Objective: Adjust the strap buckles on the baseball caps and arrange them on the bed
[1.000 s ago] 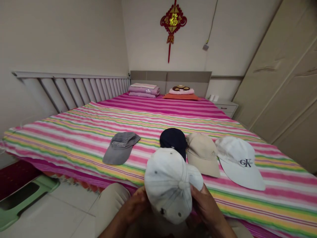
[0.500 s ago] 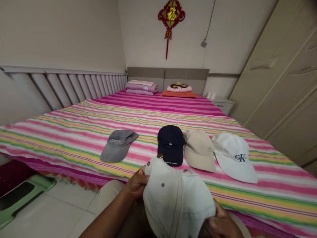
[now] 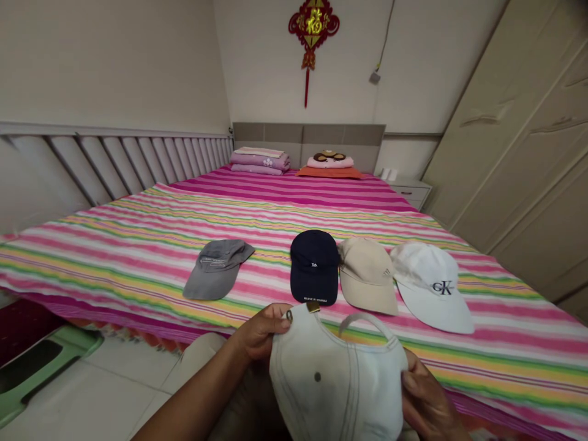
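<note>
Between my two hands is a pale, whitish baseball cap (image 3: 337,386), its back opening and strap facing up. My left hand (image 3: 264,331) pinches the edge beside a small metal eyelet and a brass buckle (image 3: 313,307). On the other side, my right hand (image 3: 427,392) grips the cap's edge below the loose curved strap (image 3: 367,320). Beyond it on the bed lie a navy cap (image 3: 314,266), a beige cap (image 3: 367,275) and a white cap (image 3: 434,288) with dark letters, side by side. A grey cap (image 3: 217,269) rests apart, to the left.
The bed has a striped sheet (image 3: 138,245). Folded bedding (image 3: 260,161) and a pillow stack (image 3: 328,165) sit by the headboard (image 3: 269,133). A green stool (image 3: 59,355) stands on the floor at left; a nightstand (image 3: 411,187) and a wardrobe (image 3: 514,141) are at right.
The held cap has turned and shifted slightly right, and its back strap now stands out as a raised loop. Both hands have moved a little to the right with it.
</note>
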Demonstrator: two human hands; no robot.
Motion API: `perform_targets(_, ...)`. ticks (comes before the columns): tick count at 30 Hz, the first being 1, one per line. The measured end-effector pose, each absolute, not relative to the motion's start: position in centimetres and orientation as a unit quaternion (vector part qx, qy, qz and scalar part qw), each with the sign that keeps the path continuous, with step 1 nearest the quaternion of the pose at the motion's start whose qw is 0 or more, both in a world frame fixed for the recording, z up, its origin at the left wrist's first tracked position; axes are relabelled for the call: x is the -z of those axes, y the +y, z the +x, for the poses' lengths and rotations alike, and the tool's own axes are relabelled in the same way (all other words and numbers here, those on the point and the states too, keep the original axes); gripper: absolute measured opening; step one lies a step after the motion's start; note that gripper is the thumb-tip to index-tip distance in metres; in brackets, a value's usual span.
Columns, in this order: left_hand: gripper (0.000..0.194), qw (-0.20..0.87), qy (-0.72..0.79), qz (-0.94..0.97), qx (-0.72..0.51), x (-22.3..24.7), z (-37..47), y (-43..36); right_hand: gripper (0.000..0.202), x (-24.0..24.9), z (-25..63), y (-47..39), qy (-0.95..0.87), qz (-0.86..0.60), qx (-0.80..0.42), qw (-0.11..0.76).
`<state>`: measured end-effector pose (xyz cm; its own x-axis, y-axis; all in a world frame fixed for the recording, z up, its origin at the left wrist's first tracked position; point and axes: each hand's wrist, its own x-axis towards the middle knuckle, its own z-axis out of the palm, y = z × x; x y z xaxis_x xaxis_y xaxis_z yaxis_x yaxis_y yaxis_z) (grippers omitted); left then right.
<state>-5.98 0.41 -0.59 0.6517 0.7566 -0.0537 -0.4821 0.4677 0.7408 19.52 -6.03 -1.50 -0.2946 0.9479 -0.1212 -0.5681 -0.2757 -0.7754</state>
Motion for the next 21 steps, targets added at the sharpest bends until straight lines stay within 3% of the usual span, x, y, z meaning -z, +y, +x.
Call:
perform_targets(4,0.029,0.822,0.211,0.388,-0.361,0.1,-5.9,0.7,0.041,1.3,19.7,-5.9,-0.333,-0.318,-0.737,0.495)
perform_targets(9,0.025,0.791,0.263,0.43,-0.346,-0.3,-5.4,0.5,0.025,0.4,19.4,-5.7,-0.391,-0.299,-0.721,0.488)
perform_targets(21,0.031,0.733,0.297,0.48,-0.38,-3.6,-5.5,0.2,0.02,-1.8,18.0,-4.9,-0.436,-0.256,-0.68,0.531)
